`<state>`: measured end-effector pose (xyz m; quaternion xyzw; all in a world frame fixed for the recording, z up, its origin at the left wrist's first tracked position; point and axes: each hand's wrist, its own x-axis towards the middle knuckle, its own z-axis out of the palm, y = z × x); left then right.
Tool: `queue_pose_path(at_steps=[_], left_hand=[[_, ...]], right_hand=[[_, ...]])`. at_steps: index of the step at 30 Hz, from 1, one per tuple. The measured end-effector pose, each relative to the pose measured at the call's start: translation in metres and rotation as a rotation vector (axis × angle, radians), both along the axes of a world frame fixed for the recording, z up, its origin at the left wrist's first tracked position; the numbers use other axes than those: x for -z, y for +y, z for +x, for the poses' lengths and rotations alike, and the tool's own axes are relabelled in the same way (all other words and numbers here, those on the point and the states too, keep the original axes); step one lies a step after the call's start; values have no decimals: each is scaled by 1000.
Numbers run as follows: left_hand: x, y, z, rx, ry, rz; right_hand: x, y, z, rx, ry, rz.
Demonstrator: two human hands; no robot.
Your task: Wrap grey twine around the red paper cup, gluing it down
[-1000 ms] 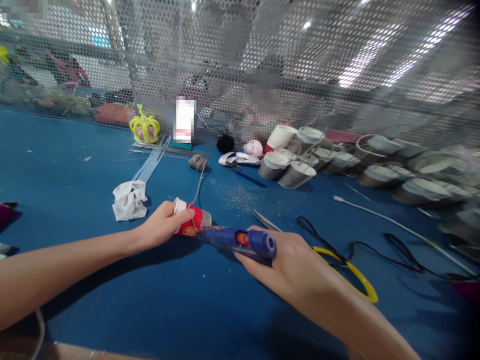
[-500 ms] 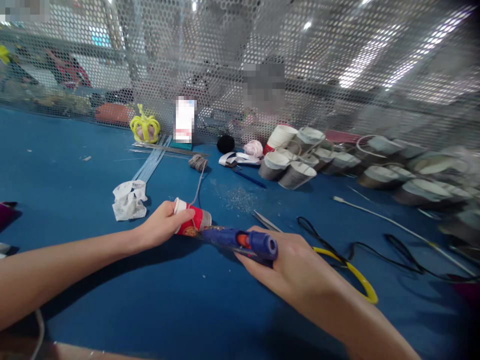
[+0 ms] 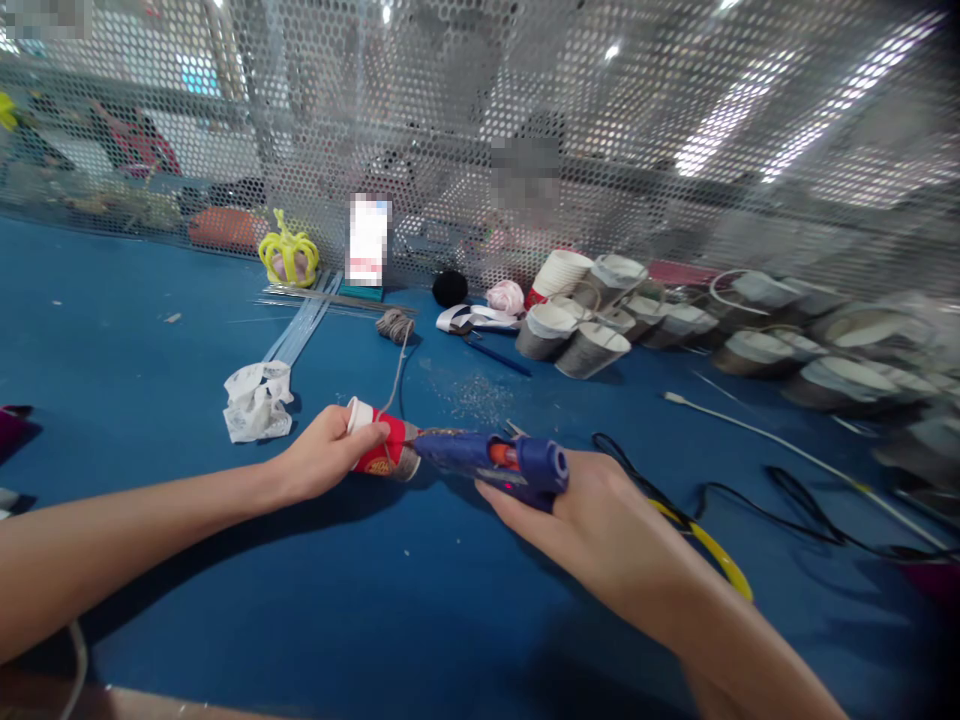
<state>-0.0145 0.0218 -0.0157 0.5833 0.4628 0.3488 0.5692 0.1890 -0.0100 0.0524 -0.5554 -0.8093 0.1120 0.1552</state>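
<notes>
My left hand [image 3: 330, 450] is closed round a red paper cup [image 3: 394, 432] that lies on its side, white rim toward the hand. Grey yarn covers the cup's far end, and a strand [image 3: 398, 375] runs from it back to a small grey yarn ball [image 3: 394, 325]. In my right hand [image 3: 585, 510] is a blue hot glue gun [image 3: 472, 455] with an orange part and a small red light. Its nozzle points left and meets the cup near the yarn-wrapped end; whether it touches is hard to tell.
Scissors with yellow handles [image 3: 724, 560] lie partly under my right wrist, beside a black cable [image 3: 806, 505]. Several yarn-wrapped cups [image 3: 592, 350] stand at the back right. Glue sticks [image 3: 307, 325], crumpled white paper [image 3: 259, 402] and a phone [image 3: 367, 240] are further left, before a perforated metal screen [image 3: 442, 130].
The glue gun and my right hand have shifted slightly right and up, the nozzle moving higher along the cup. The cup has turned a little in my left hand.
</notes>
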Motion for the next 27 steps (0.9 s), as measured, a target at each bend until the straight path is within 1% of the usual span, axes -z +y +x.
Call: queue_pose_path(at_steps=[7,15,21,27], left_hand=[[0,-1,-1,-6,63,56],[1,-2,-2,-5,127,87],[1,-2,-1,9,69,77],[3,-3,-2,10,72,79]], right_hand=[[-1,2,-1,47,29,-33],[3,4,1,78,34,-51],[-1,3,1,44,62,-114],[-2,5,0,80,71,-131]])
